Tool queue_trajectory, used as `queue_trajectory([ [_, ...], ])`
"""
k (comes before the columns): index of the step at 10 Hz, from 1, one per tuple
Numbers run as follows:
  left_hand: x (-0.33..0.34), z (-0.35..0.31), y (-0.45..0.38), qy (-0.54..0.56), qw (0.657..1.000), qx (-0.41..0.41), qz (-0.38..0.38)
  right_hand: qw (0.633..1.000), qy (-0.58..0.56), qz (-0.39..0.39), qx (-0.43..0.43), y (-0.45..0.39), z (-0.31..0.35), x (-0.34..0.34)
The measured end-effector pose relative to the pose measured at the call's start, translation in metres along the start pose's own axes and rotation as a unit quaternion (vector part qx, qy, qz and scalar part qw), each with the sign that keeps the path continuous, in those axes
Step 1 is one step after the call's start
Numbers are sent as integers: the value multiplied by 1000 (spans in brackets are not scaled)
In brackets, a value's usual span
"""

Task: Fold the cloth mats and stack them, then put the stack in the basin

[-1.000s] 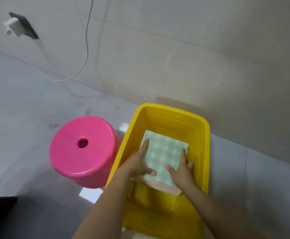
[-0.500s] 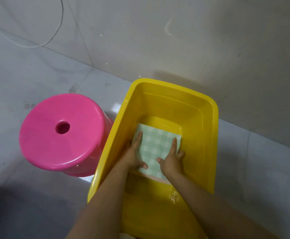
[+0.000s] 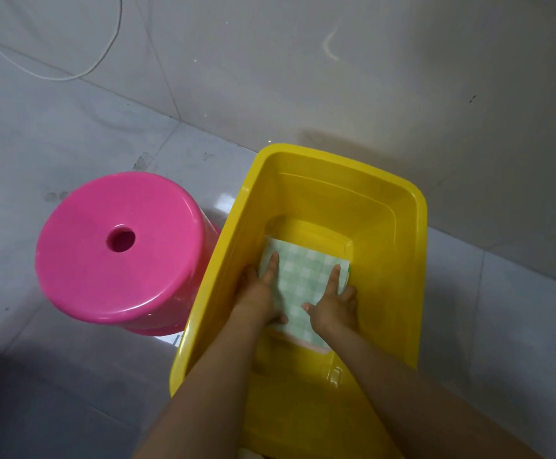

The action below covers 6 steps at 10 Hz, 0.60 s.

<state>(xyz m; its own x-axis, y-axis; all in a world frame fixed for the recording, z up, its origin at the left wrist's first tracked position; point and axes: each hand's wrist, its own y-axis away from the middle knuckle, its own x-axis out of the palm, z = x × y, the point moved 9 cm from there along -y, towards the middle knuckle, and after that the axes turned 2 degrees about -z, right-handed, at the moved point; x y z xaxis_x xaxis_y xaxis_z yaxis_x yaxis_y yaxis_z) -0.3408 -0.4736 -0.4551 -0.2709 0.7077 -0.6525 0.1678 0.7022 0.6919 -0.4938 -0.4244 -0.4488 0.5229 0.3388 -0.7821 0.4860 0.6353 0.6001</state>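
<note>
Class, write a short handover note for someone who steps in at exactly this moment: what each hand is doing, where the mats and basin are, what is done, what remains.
Left hand: grips the left edge of the stack of folded mats, index finger on top.
Right hand: grips the right edge likewise.
The stack, green check uppermost with a pink layer at the near edge, is down inside the yellow basin, at or just above its floor; contact cannot be confirmed.
Pink stool stands left of the basin, bare.
Done: folding and stacking, apparently.
Left: release the stack, withdraw both hands.

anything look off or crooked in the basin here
Only slightly: the folded mat stack lies a bit skewed to the yellow basin walls, held by the left hand and right hand. No spill or damage shows.
</note>
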Motion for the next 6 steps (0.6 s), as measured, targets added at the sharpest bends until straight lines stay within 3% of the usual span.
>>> queue_trajectory([
  [3,-41,-12,34,-34,999,11,-25,997,0,-60,-50,31,22,-49],
  [5,-116,-35,91,4,990,38,-135,979,-89,-95,-157,70,65,-110],
  [6,-164,-50,134,36,969,81,-231,947,-167,-131,-240,104,95,-151],
])
